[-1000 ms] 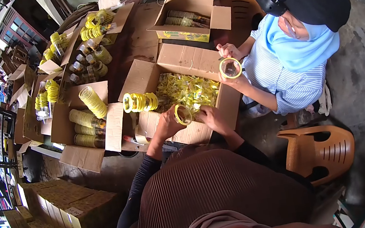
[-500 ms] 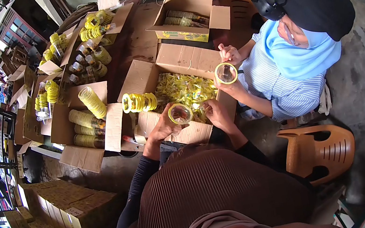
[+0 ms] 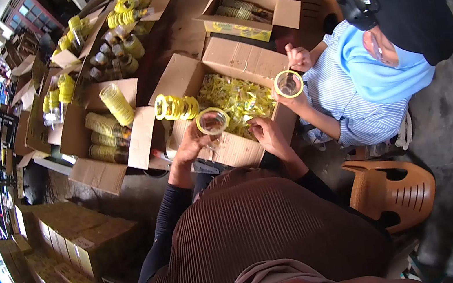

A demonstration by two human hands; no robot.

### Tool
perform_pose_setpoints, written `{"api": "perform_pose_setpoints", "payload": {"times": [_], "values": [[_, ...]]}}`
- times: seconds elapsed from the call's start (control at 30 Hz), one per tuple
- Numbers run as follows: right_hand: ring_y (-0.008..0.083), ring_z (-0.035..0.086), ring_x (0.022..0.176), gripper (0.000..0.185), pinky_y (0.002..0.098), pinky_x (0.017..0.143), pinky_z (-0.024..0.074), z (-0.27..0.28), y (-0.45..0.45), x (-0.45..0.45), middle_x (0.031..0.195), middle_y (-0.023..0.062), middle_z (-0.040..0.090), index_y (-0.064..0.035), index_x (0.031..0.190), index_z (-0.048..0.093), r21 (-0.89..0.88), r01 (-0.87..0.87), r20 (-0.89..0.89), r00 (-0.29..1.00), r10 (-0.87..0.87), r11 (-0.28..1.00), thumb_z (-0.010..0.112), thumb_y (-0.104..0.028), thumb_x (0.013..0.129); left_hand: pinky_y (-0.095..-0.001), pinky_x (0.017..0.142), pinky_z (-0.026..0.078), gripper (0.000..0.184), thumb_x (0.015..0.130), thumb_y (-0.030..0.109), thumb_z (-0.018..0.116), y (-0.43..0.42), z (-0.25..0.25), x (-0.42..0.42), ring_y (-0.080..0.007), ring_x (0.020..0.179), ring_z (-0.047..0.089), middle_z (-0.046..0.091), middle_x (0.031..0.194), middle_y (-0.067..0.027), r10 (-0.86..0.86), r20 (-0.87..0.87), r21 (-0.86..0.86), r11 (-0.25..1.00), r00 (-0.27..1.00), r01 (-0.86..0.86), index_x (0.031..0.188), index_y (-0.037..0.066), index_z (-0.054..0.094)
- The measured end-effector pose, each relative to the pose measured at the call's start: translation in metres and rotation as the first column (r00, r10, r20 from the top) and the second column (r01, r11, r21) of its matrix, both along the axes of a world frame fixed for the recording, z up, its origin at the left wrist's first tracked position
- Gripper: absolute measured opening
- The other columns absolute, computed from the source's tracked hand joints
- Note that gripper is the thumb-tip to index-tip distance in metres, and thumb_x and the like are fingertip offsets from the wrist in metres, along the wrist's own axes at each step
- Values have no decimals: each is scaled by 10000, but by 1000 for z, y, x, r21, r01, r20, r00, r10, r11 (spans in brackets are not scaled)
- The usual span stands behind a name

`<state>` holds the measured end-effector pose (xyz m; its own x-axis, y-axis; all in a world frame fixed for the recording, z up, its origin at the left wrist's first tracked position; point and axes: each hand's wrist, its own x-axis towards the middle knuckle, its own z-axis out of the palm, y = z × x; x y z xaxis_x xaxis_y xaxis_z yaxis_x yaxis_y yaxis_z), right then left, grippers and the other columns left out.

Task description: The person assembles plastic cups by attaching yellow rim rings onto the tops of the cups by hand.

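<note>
My left hand [image 3: 191, 145] is wrapped round a clear plastic cup [image 3: 212, 122] with a yellow rim, its mouth tilted toward me. Something dark shows inside the cup. To the right, my right hand [image 3: 267, 134] is over the near side of an open carton [image 3: 234, 55] filled with small yellow sachets [image 3: 231, 97]. Its fingers are bent together, and whatever may be between them is too small to make out. A row of stacked yellow-rimmed cups [image 3: 176, 107] lies on the carton's left flap, just beyond my left hand.
Across the carton's right side, a co-worker [image 3: 368, 73] holds a similar cup [image 3: 289, 83]. Open boxes of stacked cups stand at left [image 3: 105, 174] and at the back [image 3: 236, 29]. More cups [image 3: 123, 54] are on the table. An orange chair [image 3: 395, 189] is at right.
The camera view has shifted a little. My left hand has moved the cup slightly up and left, and more of its clear side shows. My right hand stays by the sachets.
</note>
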<state>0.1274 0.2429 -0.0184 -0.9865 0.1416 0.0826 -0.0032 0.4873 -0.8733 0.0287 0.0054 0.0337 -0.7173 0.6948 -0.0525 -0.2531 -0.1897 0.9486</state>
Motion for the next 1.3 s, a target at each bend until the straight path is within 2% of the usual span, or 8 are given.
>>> {"api": "perform_pose_setpoints", "payload": {"times": [0.4, 0.63, 0.8, 0.87, 0.97, 1.2, 1.27, 1.3], "values": [[316, 622, 820, 139, 387, 713, 502, -26, -70, -2, 901, 118, 610, -51, 965, 582, 159, -424, -125, 887, 444, 892, 617, -69, 832, -294, 924, 472, 547, 770, 80, 735, -75, 2, 20, -165, 1096, 572, 598, 1180, -93, 423, -46, -53, 904, 905, -425, 1258, -3, 503], [326, 596, 917, 197, 404, 805, 484, -72, -131, -8, 950, 148, 575, -17, 984, 584, 159, -804, 318, 591, 741, 573, 587, -147, 837, -320, 961, 442, 535, 776, 77, 728, -105, -8, 42, -174, 1108, 568, 592, 1190, -98, 593, -30, -20, 804, 804, -594, 1250, -22, 501], [343, 540, 1061, 313, 401, 892, 461, -145, -141, 11, 1098, 215, 525, 45, 1045, 520, 453, -724, 134, 633, 763, 521, 603, -176, 841, -316, 948, 459, 530, 793, 81, 719, -115, -9, 59, -179, 1118, 573, 584, 1204, -103, 617, 34, -68, 786, 786, -615, 1258, -30, 489], [351, 554, 1046, 315, 411, 884, 477, -153, -145, 15, 1130, 228, 513, 35, 1054, 507, 700, -505, 12, 716, 698, 505, 594, -192, 854, -319, 946, 464, 529, 793, 69, 719, -119, -24, 62, -190, 1094, 595, 592, 1189, -108, 661, 12, -56, 750, 750, -659, 1256, -33, 483], [349, 578, 1018, 330, 413, 834, 508, -117, -152, 9, 1178, 235, 491, 33, 1084, 500, 523, -637, 303, 760, 574, 567, 570, -211, 873, -323, 951, 464, 530, 797, 48, 710, -117, -20, 66, -205, 1076, 611, 605, 1175, -123, 674, 8, -74, 737, 739, -672, 1262, -36, 470], [328, 606, 889, 293, 437, 688, 522, -150, -154, 15, 1139, 211, 528, 36, 1084, 524, 677, -498, 129, 806, 578, 543, 496, -193, 904, -331, 971, 441, 511, 803, 42, 702, -111, -6, 63, -215, 1102, 598, 607, 1181, -129, 630, -11, -133, 769, 777, -625, 1258, -27, 480], [325, 597, 919, 287, 445, 723, 503, -155, -157, 21, 1098, 205, 547, 38, 1079, 537, 579, -470, 123, 858, 498, 667, 457, -180, 911, -327, 972, 436, 516, 797, 35, 693, -111, -9, 60, -203, 1097, 586, 604, 1180, -123, 617, -14, -159, 775, 787, -611, 1264, -25, 482], [320, 580, 947, 342, 441, 778, 477, -163, -154, 22, 1154, 223, 538, 43, 1142, 525, 658, -495, 122, 814, 567, 568, 443, -199, 915, -325, 969, 438, 517, 795, 36, 692, -109, -8, 59, -202, 1093, 588, 601, 1182, -122, 618, -21, -180, 771, 786, -611, 1263, -26, 482]]}}
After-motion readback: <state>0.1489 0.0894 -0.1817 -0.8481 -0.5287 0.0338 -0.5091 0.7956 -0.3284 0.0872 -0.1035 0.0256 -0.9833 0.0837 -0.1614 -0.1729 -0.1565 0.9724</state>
